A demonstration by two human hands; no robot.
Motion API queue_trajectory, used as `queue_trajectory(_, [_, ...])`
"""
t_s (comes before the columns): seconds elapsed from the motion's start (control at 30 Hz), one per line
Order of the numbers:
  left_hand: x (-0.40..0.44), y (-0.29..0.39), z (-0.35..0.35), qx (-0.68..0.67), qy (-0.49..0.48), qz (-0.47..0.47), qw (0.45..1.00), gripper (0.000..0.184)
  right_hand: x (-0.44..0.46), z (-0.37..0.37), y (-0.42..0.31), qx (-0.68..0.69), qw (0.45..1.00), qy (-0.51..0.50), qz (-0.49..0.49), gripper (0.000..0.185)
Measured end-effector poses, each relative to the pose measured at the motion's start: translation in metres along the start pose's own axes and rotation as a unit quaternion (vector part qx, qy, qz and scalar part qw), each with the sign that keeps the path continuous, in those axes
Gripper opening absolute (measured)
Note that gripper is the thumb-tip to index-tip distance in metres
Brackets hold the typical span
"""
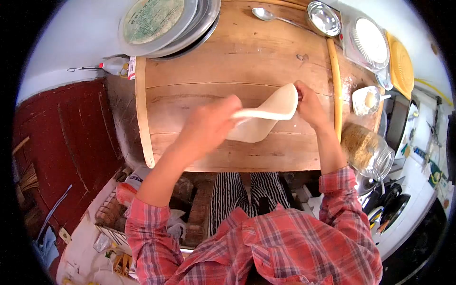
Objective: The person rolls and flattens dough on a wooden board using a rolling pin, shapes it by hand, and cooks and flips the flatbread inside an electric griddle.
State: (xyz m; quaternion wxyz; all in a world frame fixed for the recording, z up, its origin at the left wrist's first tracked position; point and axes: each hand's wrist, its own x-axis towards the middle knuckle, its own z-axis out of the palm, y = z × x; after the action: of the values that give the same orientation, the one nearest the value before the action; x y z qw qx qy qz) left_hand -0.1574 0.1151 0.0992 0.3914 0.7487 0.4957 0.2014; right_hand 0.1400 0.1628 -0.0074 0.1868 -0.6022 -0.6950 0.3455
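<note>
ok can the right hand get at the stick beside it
Probably yes: the stick lies beside the right hand with nothing between, though that hand holds the dough and may have to let go.

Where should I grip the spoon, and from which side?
Probably best to pinch the spoon by the middle of its handle, coming from the near side: bare tabletop lies there, the handle is narrow, and its right end sits close to the shiny bowl.

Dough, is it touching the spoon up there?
Apart. The head view shows bare board between the dough and the spoon.
</note>
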Motion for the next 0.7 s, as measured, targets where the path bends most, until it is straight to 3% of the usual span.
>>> queue_trajectory(0.07, [0.010, -0.011, -0.014, -0.082, 0.015, -0.213, 0.974, 0.022, 0.030, -0.013, -0.022, 0.221, 0.963, -0.083, 0.130, 0.028])
queue_trajectory(0.13, [0.029, -0.062, -0.011, -0.179, 0.145, -0.203, 0.952, 0.028, 0.082, -0.010, -0.024, 0.159, 0.985, -0.027, 0.061, 0.035])
queue_trajectory(0.2, [0.045, -0.111, 0.005, -0.421, 0.213, -0.302, 0.828, 0.036, 0.115, -0.010, -0.058, 0.076, 0.992, -0.045, 0.092, 0.050])
queue_trajectory(0.23, [0.045, -0.117, 0.011, -0.419, 0.215, -0.303, 0.828, 0.036, 0.125, -0.003, -0.052, 0.078, 0.992, -0.046, 0.090, 0.050])
queue_trajectory(0.3, [0.043, -0.124, 0.021, -0.406, 0.230, -0.346, 0.814, 0.043, 0.132, 0.010, -0.052, 0.142, 0.968, -0.082, 0.191, 0.059])
queue_trajectory(0.33, [0.039, -0.124, 0.028, -0.406, 0.230, -0.349, 0.813, 0.043, 0.125, 0.011, -0.055, 0.142, 0.967, -0.085, 0.192, 0.059])
queue_trajectory(0.4, [0.018, -0.111, 0.047, -0.430, 0.233, -0.335, 0.805, 0.039, 0.098, 0.009, -0.062, -0.001, 0.975, -0.150, 0.163, 0.049])
queue_trajectory(0.43, [0.005, -0.097, 0.056, -0.425, 0.239, -0.370, 0.791, 0.039, 0.093, 0.010, -0.056, 0.001, 0.975, -0.152, 0.162, 0.049])
queue_trajectory(0.47, [-0.011, -0.078, 0.068, -0.417, 0.246, -0.406, 0.775, 0.040, 0.088, 0.011, -0.041, 0.009, 0.976, -0.192, 0.099, 0.050])
queue_trajectory(0.5, [-0.030, -0.066, 0.093, -0.451, 0.273, -0.409, 0.745, 0.042, 0.085, 0.015, -0.033, 0.019, 0.971, -0.234, 0.034, 0.050])
queue_trajectory(0.53, [-0.050, -0.055, 0.122, -0.482, 0.299, -0.411, 0.714, 0.045, 0.088, 0.019, -0.036, 0.024, 0.970, -0.239, 0.032, 0.050])
queue_trajectory(0.6, [-0.082, -0.023, 0.163, -0.637, 0.305, -0.436, 0.558, 0.050, 0.098, 0.019, -0.046, 0.010, 0.945, -0.316, 0.087, 0.053])
queue_trajectory(0.63, [-0.083, -0.022, 0.160, -0.637, 0.305, -0.438, 0.557, 0.050, 0.097, 0.017, -0.058, 0.010, 0.944, -0.318, 0.088, 0.053])
queue_trajectory(0.7, [-0.085, -0.025, 0.149, -0.727, 0.401, -0.379, 0.410, 0.051, 0.085, 0.013, -0.077, -0.070, 0.927, -0.367, 0.036, 0.054])
